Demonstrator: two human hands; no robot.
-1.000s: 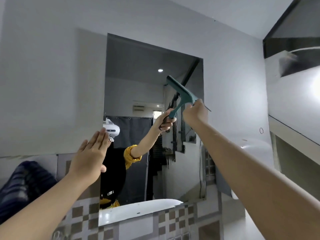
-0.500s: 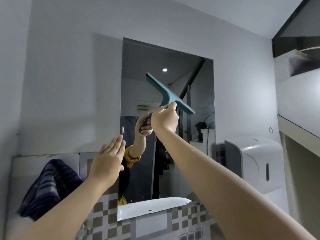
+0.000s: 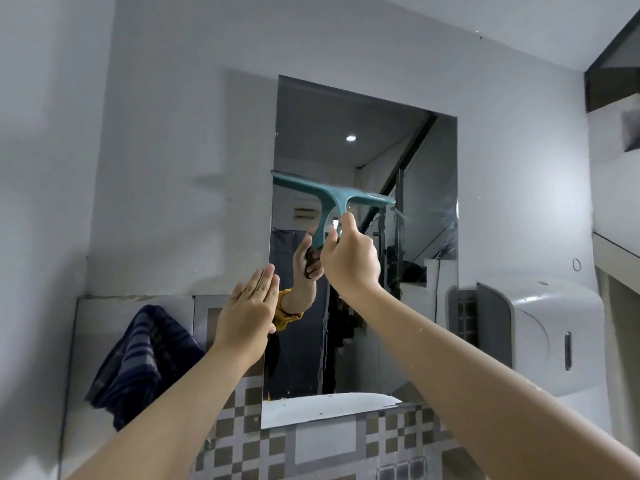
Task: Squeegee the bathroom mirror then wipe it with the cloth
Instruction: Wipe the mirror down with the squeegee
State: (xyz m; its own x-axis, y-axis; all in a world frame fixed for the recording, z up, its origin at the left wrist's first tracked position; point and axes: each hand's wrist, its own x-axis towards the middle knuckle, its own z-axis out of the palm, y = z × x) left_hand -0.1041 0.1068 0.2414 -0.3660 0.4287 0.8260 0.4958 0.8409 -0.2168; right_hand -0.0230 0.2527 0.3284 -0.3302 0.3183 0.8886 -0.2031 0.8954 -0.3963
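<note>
The squeegee step is in hand, judging by the tool on the glass and the cloth not yet taken up; the right hand (image 3: 348, 259) has its fingers curled tight round the handle of the teal squeegee (image 3: 330, 199), whose blade lies nearly level across the upper middle of the mirror (image 3: 426, 174), its left tip at the mirror's 9 o'clock edge and its right tip short of the 3 o'clock edge; the left hand (image 3: 251, 306) is flat, fingers straight and together, holding nothing, raised at the mirror's lower left edge, though whether it touches wall or glass cannot be told; the dark striped cloth (image 3: 138, 362) hangs well apart at 8 o'clock from the mirror, against the wall; a white dispenser (image 3: 540, 334) sits at 4 o'clock; faint streaks and droplets show on the glass near the blade's right end; the next move likely calls for a steady pull downward toward 6 o'clock with the blade kept level and pressed evenly, then further passes to cover the right strip before the cloth is fetched
</note>
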